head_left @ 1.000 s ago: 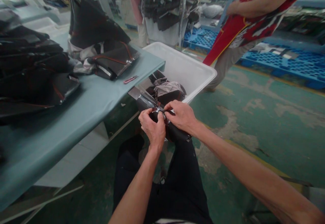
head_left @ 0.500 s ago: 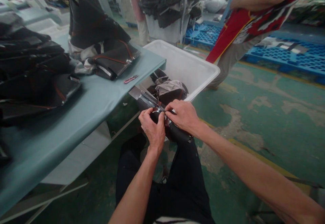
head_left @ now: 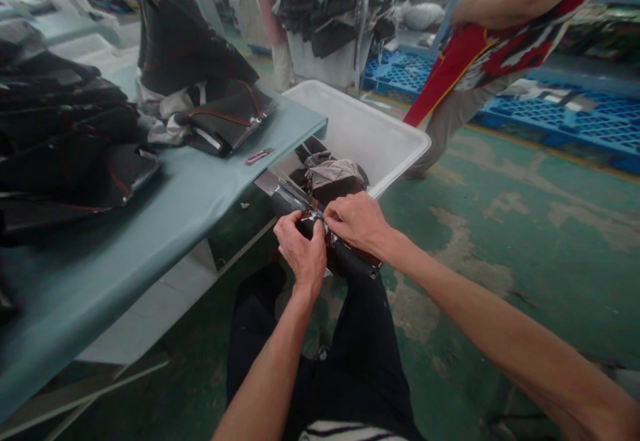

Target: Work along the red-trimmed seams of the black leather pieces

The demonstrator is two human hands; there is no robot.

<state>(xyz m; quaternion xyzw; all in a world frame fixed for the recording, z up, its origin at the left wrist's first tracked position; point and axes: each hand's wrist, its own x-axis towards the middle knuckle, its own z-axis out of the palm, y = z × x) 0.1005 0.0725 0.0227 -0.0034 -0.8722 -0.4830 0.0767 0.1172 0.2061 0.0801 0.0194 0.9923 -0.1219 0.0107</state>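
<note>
Above my knees I hold a black leather-like piece with a shiny strip along it. My left hand is closed around its near side. From the right, my right hand pinches the same piece, thumb and fingers pressed together where the strip shows. The two hands almost touch. Beyond them stands a white plastic bin with dark and grey fabric pieces inside.
A grey-blue table on my left carries stacks of black pieces with red stitching, and a small pink tool near its edge. A person in a red patterned apron stands at the back right beside blue pallets.
Both hands keep their grip on the piece and shift only slightly; the right hand has edged a little up and left. The view has wobbled a bit.
</note>
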